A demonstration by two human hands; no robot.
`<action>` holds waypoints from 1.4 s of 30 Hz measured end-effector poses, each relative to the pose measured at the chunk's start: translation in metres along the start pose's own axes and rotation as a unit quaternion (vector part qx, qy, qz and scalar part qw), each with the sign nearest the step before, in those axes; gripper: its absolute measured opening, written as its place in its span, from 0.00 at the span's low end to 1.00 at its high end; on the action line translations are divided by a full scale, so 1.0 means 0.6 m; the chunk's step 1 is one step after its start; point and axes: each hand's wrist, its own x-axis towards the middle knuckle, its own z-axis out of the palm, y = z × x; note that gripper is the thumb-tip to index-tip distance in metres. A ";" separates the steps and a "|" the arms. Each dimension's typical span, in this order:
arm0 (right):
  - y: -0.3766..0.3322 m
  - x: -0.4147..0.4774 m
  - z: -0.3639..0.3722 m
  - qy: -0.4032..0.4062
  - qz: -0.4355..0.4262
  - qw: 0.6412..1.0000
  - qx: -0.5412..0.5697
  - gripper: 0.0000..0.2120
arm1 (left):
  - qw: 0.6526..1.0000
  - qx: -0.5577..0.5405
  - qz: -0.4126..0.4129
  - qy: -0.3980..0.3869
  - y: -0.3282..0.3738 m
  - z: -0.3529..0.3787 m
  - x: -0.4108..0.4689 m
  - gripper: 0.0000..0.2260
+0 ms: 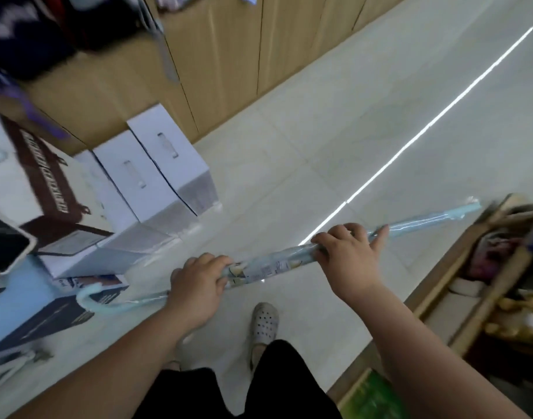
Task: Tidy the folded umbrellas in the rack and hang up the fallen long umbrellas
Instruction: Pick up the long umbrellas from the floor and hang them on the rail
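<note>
Head view: left hand (195, 285), right hand (347, 258) partly hide long umbrella (268, 269).

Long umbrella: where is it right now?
Head view, lower middle: the long umbrella is held crosswise above the floor by the left hand and right hand, hooked handle toward the boxes, tip toward the wooden shelf.

White cartons (168, 164) in a row near the wood-panelled wall (229, 55), pale tiled floor (350, 131), my perforated grey clog (264, 323), perhaps a phone (5, 246) at my left
</note>
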 end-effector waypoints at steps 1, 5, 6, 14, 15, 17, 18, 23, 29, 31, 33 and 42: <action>0.005 -0.014 -0.030 0.027 -0.020 0.999 0.010 0.08 | 1.000 0.001 0.004 0.024 0.015 -0.030 -0.024 0.15; -0.002 -0.055 -0.123 0.128 -0.094 0.987 0.017 0.08 | 0.994 -0.012 0.032 0.105 0.041 -0.138 -0.101 0.15; -0.010 -0.062 -0.140 0.148 -0.110 0.983 0.020 0.08 | 0.992 -0.016 0.039 0.122 0.040 -0.164 -0.115 0.15; -0.133 -0.126 -0.184 0.215 -0.112 0.961 0.137 0.14 | 0.937 0.024 0.049 0.345 0.004 -0.313 -0.230 0.12; -0.154 -0.136 -0.181 0.221 -0.102 0.958 0.154 0.14 | 0.920 0.029 0.044 0.388 -0.003 -0.323 -0.252 0.13; -0.202 -0.157 -0.176 0.227 -0.079 0.951 0.196 0.09 | 0.882 0.021 0.030 0.469 -0.021 -0.339 -0.301 0.14; -0.229 -0.168 -0.175 0.224 -0.069 0.947 0.220 0.07 | 0.869 0.003 0.018 0.494 -0.030 -0.344 -0.329 0.13; -0.404 -0.246 -0.176 0.206 -0.092 0.927 0.300 0.05 | 0.832 -0.361 -0.113 0.406 -0.080 -0.358 -0.465 0.09; -0.666 -0.414 -0.164 0.187 -0.188 0.898 0.352 0.05 | 0.665 -0.663 -0.121 0.323 -0.172 -0.382 -0.621 0.09; -0.738 -0.466 -0.155 0.174 -0.226 0.890 0.355 0.06 | 0.601 -0.698 -0.121 0.370 -0.211 -0.396 -0.668 0.08; -0.795 -0.506 -0.152 0.152 -0.261 0.882 0.360 0.07 | 0.567 -0.701 -0.127 0.414 -0.253 -0.407 -0.712 0.08; -0.927 -0.549 -0.179 -0.088 -0.479 0.810 0.327 0.23 | 0.541 -0.668 -0.069 0.505 -0.415 -0.480 -0.826 0.10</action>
